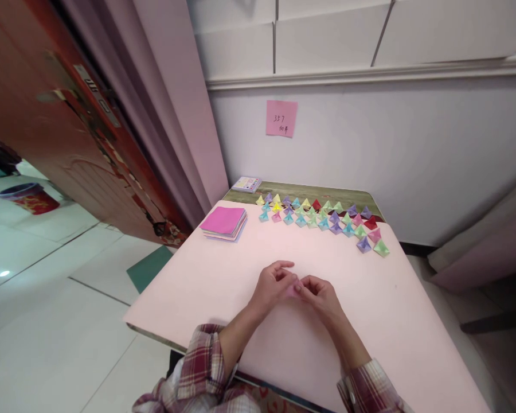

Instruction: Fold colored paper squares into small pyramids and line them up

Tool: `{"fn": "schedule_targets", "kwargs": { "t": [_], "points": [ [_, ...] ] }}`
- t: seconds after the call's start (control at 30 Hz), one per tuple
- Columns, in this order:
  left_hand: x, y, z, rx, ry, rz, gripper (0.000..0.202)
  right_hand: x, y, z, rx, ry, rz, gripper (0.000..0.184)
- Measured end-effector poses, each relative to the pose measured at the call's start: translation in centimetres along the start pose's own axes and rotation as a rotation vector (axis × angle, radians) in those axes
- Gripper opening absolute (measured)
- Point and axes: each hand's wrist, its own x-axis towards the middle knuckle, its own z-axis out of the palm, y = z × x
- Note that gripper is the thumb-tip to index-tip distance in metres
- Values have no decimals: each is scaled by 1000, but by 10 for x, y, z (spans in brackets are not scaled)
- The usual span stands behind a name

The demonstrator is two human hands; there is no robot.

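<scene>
Just above the middle of the table, a small piece of pink paper (291,291) is pinched between my two hands. My left hand (274,284) grips its left side, the index finger stretched out above it. On the other side my right hand (320,295) is closed, thumb and fingertips pressed on the paper. Most of the paper is hidden by my fingers, so its folds cannot be made out. Several folded paper shapes (335,227) in many colours stand in rows beyond my hands. A stack of square coloured paper (224,222), magenta on top, lies to the left.
A pale pink cover (189,287) lies over the table. At its back left corner sits a small printed pack (246,184). A pink note (281,119) is stuck on the wall. Left are a wooden door (69,132), a curtain (172,86) and a bin (29,198).
</scene>
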Motion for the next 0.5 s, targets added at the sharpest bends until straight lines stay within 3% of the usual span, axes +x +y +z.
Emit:
{"fn": "schedule_targets", "kwargs": {
  "t": [0.1, 0.27, 0.37, 0.5],
  "points": [
    [1, -5, -1, -85, 64, -28, 43, 1, -1, -1, 62, 137, -38, 34],
    [0, -13, 3, -228, -11, -126, 52, 2, -2, -2, 176, 218, -61, 27],
    [1, -14, 5, -244, 74, -85, 48, 3, -1, -1, 203, 236, -74, 26],
    [1, -14, 1, -26, 227, 63, 34, 4, 0, -2, 176, 373, -80, 27]
  ]
}}
